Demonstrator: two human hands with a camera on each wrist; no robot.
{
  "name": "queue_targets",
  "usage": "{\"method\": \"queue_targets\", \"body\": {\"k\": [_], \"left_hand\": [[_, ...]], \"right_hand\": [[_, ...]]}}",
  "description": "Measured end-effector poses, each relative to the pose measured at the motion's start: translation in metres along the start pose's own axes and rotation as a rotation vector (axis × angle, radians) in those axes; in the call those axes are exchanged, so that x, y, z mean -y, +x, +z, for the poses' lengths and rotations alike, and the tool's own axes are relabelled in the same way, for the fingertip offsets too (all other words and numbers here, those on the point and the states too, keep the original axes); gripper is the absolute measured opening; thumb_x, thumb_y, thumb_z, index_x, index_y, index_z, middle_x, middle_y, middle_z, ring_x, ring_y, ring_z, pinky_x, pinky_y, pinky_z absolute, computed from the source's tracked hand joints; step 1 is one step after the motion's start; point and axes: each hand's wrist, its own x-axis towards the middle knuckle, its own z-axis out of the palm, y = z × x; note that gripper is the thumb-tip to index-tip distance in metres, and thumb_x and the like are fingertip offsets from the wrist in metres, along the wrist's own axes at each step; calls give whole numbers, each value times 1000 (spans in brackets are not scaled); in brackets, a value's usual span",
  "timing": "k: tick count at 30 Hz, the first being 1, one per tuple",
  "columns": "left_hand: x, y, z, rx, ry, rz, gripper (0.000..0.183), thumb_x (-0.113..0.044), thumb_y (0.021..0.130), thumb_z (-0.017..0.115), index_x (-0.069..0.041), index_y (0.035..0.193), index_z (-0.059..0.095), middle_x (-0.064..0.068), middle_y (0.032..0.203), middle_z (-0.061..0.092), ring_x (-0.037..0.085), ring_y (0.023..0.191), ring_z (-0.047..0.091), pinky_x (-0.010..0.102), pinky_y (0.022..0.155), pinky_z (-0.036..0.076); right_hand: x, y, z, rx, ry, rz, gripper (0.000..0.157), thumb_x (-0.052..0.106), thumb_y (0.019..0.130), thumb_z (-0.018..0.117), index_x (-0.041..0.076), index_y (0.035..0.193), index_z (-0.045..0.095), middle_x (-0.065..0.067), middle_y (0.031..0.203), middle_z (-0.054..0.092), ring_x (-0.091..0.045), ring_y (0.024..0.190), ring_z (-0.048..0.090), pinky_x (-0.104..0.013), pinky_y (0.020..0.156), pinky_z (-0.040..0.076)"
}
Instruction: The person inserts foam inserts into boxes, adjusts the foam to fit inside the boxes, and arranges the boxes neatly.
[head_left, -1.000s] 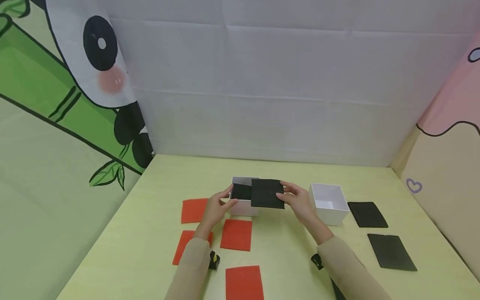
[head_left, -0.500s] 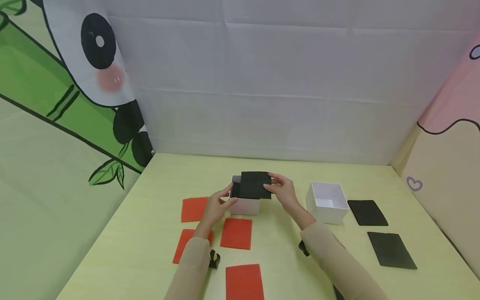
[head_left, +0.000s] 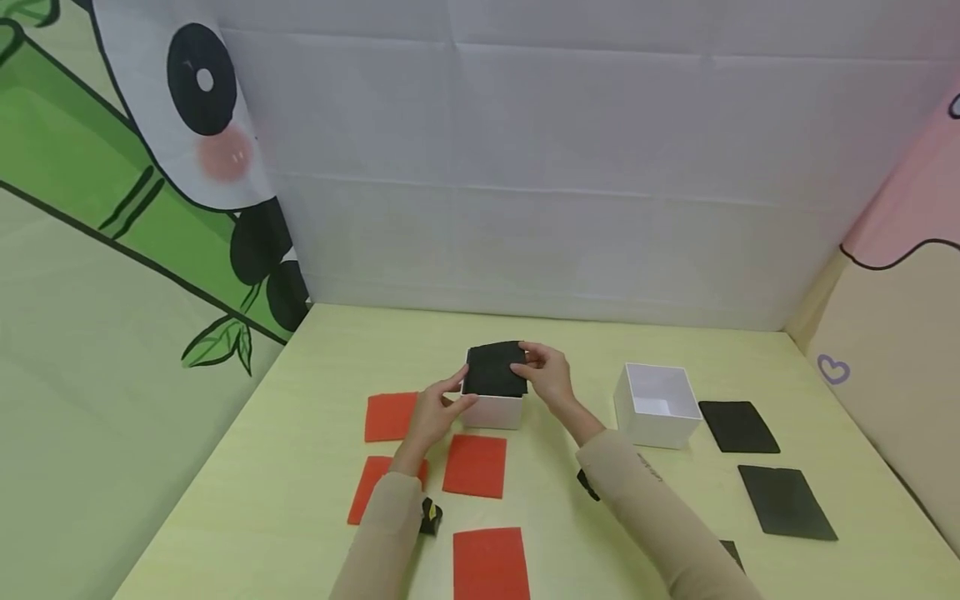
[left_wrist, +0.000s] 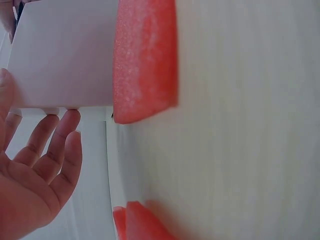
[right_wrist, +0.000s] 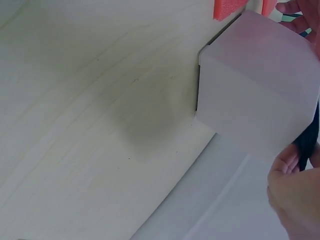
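A square black foam sheet (head_left: 497,369) lies across the top of the left white box (head_left: 491,412), covering most of its opening. My right hand (head_left: 547,375) pinches the sheet by its right edge, thumb on top. My left hand (head_left: 433,418) holds the box at its left front corner. In the left wrist view, the left hand's (left_wrist: 37,177) thumb rests on one face while fingertips touch the adjoining side. The right wrist view shows the right hand (right_wrist: 295,190) gripping the dark sheet at the box's rim. The box's inside is hidden.
A second white box (head_left: 660,406) stands uncovered on the right. Black sheets (head_left: 738,427) lie beside it, one partly hidden by the right sleeve. Several red foam sheets (head_left: 475,467) lie around the left forearm. A white cloth (head_left: 555,167) hangs behind the table (head_left: 600,533).
My right hand has carried the black sheet leftward, from the right of the left box to over its opening. The left hand has stayed at the box's corner.
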Motion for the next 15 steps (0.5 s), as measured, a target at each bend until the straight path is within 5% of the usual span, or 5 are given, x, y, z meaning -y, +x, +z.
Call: {"method": "queue_targets", "body": {"k": [15], "left_hand": [[0,0,-1,5,-15,13,56,-22,79,68,-17,130,48,11,117,56,18,67,56,27,60,47]], "right_hand": [[-2,0,7,26,-313,-161,34,6,73,73,-5,104,64,-17,93,59,-30,88,51,-39,79,40]]}}
